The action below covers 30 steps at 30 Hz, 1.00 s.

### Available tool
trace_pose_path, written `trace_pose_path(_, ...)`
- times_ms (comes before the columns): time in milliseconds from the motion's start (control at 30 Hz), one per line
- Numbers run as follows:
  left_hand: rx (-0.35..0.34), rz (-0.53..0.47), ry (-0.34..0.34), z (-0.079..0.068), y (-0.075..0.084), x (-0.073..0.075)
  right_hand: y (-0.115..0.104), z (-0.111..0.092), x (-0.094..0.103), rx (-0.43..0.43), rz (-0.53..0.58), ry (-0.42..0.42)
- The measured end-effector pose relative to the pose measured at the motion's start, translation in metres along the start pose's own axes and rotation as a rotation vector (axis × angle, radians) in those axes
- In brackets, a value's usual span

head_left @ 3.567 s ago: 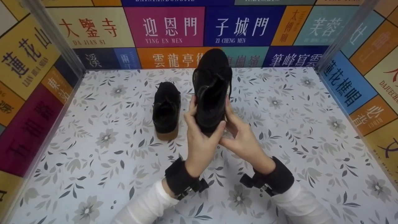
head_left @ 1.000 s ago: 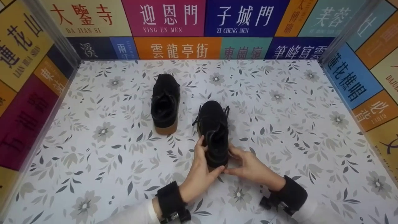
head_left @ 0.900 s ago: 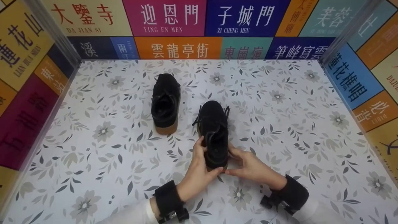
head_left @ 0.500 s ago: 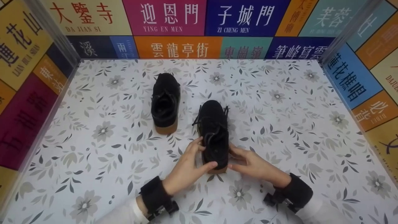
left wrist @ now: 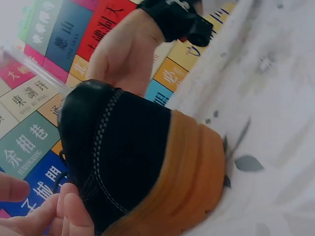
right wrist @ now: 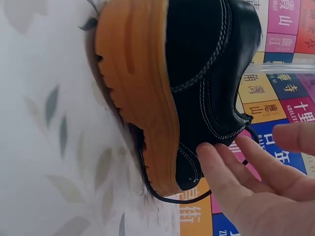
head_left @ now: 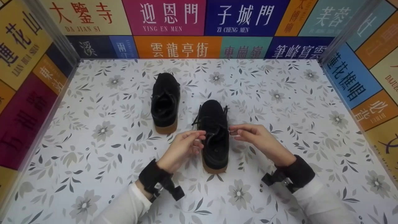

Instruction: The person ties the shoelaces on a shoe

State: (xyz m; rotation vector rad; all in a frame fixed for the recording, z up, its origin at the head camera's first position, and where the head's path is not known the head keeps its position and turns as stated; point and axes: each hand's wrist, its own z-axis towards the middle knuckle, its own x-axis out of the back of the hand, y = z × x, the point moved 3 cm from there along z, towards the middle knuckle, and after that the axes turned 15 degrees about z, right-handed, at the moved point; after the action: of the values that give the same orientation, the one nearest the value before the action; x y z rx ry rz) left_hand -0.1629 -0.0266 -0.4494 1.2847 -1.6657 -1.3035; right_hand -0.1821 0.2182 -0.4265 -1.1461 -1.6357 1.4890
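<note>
Held left grip [head_left: 182,147] and right grip [head_left: 262,139] slack, at either side of a black shoe [head_left: 214,140].
Stood upright on the floral surface [head_left: 124,177], near a second shoe [head_left: 165,104] farther left, walled in by lettered panels [head_left: 177,47].

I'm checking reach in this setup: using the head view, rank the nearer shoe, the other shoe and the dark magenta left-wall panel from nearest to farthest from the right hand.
1. Nearer shoe: immediately left of the right hand.
2. Other shoe: farther left and farther back.
3. Magenta panel: far left, beyond both shoes.
</note>
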Motion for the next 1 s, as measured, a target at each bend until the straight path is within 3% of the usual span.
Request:
trace_pose_path(133,0.097,-0.137,-0.063,0.012,0.002,0.001,0.001,0.019,0.003,-0.007,0.03,0.072)
trace_pose_path(267,0.169,-0.257,-0.087,0.023,0.001,0.001,0.001,0.037,0.003,0.015,0.176,0.121)
trace_pose_path(467,0.214,-0.388,-0.012,0.035,0.003,-0.003,-0.004,0.056,0.0,-0.003,0.422,0.15)
trace_pose_path(700,0.113,-0.427,0.032,0.044,0.007,-0.007,-0.009,0.064,-0.006,-0.041,0.664,0.129)
trace_pose_path(833,0.05,-0.383,0.087,0.046,0.011,-0.008,-0.008,0.064,-0.007,-0.026,0.695,0.147)
trace_pose_path(1000,-0.087,-0.313,0.147,0.046,0.018,-0.01,-0.007,0.061,-0.008,0.014,0.693,0.193)
